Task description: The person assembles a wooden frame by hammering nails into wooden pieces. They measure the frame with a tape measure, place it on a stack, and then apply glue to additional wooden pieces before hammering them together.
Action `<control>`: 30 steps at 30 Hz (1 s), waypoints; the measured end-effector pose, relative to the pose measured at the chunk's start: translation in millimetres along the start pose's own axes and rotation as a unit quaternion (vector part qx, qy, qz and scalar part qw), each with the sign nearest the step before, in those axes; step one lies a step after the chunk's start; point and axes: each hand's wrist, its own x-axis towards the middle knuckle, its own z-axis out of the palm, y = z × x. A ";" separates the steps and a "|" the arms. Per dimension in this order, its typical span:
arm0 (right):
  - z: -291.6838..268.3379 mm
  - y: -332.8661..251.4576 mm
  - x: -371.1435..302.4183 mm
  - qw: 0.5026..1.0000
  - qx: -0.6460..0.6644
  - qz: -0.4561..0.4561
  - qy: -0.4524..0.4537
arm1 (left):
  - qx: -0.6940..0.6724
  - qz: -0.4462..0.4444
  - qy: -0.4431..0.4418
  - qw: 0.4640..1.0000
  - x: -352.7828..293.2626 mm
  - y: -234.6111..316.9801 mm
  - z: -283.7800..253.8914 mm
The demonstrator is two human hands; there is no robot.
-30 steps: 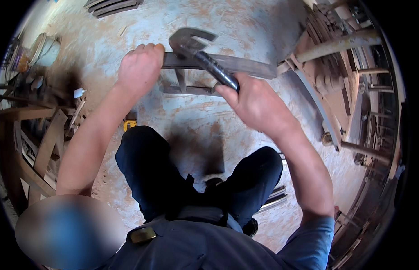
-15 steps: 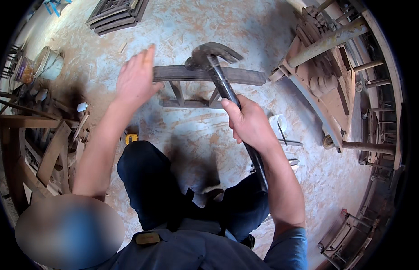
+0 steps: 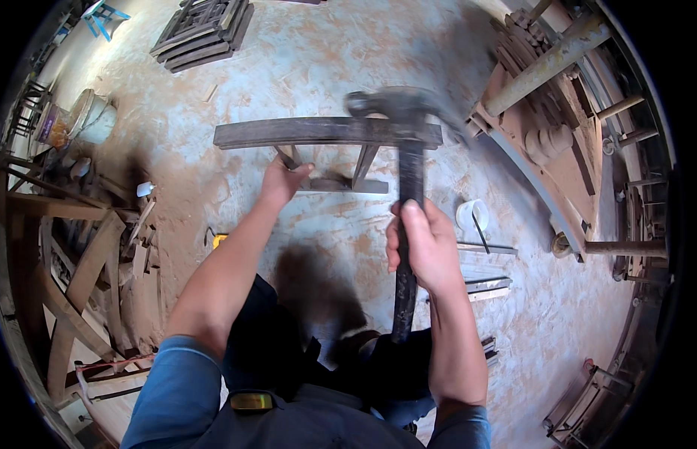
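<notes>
One hammer, its head blurred, crosses in front of the right end of a dark wooden frame, the right hand wrapped around the tool's handle. The left hand clasps the frame's left strut, while a white container sits right of the frame, nearer the person.

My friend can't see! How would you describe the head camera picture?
A person's right hand grips a hammer, its blurred head partly hiding a wooden frame. The left hand holds one of the frame's struts. A white tub sits to the right.
</notes>
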 end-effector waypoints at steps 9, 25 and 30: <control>-55.9 26.9 -19.6 0.973 0.204 -0.085 0.072 | 0.113 -0.038 0.105 0.987 -7.0 76.0 29.1; -70.8 32.5 -17.2 0.963 0.242 -0.047 0.111 | 0.098 -0.071 0.060 0.991 -37.5 121.3 31.5; -72.9 35.3 -16.5 0.962 0.243 -0.031 0.121 | 0.075 -0.070 0.043 0.994 -37.8 126.4 26.9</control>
